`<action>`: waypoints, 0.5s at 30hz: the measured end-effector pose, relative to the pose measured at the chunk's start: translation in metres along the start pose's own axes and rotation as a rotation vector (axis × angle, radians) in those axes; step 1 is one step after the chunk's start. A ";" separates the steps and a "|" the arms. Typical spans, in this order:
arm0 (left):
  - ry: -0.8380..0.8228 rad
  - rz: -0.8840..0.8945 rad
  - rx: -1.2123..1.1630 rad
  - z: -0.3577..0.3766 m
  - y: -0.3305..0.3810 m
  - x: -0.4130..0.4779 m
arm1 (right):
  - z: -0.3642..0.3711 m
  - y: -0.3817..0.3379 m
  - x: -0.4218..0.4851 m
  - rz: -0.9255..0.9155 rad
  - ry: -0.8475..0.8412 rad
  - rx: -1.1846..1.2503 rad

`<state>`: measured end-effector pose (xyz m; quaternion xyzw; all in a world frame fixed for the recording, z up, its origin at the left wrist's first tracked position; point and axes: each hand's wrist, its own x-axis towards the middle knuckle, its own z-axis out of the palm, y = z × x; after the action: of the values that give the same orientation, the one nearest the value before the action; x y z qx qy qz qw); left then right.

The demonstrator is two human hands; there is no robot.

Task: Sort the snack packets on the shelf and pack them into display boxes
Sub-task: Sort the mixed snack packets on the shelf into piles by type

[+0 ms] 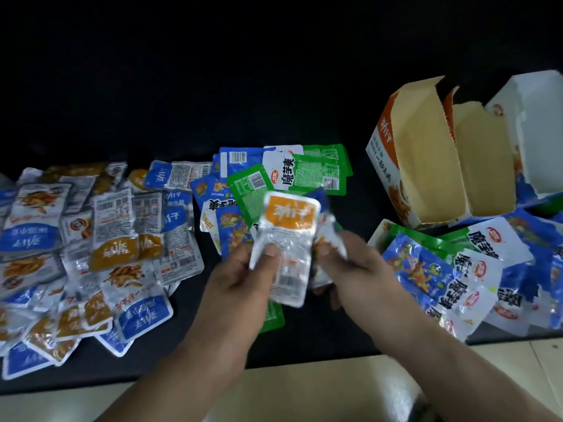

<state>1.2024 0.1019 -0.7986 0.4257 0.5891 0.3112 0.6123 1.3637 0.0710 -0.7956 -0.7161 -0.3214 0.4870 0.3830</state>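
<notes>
Open orange-and-white cardboard display box (426,166): matt paperboard, raw buff inside, printed outside, flap edge torn rough. White cardboard box (533,132) just right of it: smooth, matt. Blue-and-white plastic packets (457,269) below it: glossy film w/ glare. Green plastic packets (320,169) left of it: shiny. Orange-topped clear plastic packet (286,239), lower left: glossy, wrinkled, see-through. Crumpled clear-film packet (330,236) beside that: shiny, blurred. Blue-and-silver foil packets (91,239) far left: reflective, creased. Black shelf top (320,330): matt.

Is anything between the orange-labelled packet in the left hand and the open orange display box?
Only the right hand, holding a second packet, sits on that side of the orange-labelled packet. The orange display box stands open, flaps up; blue packets lie low before it.
</notes>
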 end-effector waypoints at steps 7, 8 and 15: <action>0.074 -0.126 -0.236 -0.005 0.003 0.006 | 0.009 -0.015 -0.021 -0.009 -0.279 0.055; 0.060 -0.136 -0.227 -0.011 0.006 0.006 | 0.006 -0.012 -0.018 -0.039 -0.229 0.018; 0.297 -0.091 0.109 -0.061 -0.021 -0.003 | -0.009 0.017 0.042 -0.228 0.227 -0.785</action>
<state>1.1389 0.0992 -0.8124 0.3805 0.7078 0.3104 0.5078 1.3874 0.0948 -0.8269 -0.8164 -0.5156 0.2003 0.1657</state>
